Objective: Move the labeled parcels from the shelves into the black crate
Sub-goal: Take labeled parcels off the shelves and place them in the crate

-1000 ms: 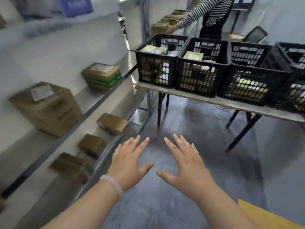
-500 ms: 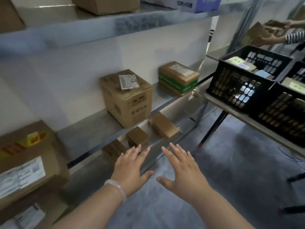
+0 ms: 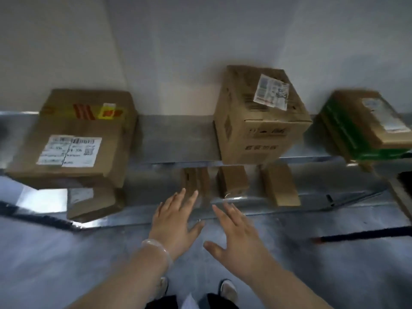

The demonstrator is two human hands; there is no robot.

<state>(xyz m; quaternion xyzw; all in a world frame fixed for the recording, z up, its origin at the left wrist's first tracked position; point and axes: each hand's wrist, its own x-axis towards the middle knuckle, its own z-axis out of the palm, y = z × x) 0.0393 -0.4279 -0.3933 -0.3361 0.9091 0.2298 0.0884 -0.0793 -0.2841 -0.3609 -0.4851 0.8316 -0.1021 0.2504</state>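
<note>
I face the metal shelves head-on. On the upper shelf (image 3: 176, 139) stand a flat labeled parcel (image 3: 73, 139) at left, a cube-shaped labeled box (image 3: 260, 117) in the middle and a box with green bands (image 3: 365, 126) at right. The lower shelf (image 3: 249, 207) holds three small brown parcels (image 3: 233, 180) and a labeled one (image 3: 91, 201) at left. My left hand (image 3: 176, 224) and my right hand (image 3: 236, 235) hover open, fingers spread, just in front of the lower shelf, touching nothing. No black crate shows in this view.
A grey wall (image 3: 200, 41) backs the shelves. The grey floor (image 3: 334, 264) lies below, with my shoes (image 3: 228, 288) at the bottom. A dark table leg (image 3: 365, 234) and a table corner (image 3: 401, 192) show at the right.
My view has swung left from the crates on the table to face the shelves squarely. Both hands stay open and have come closer to the lower shelf.
</note>
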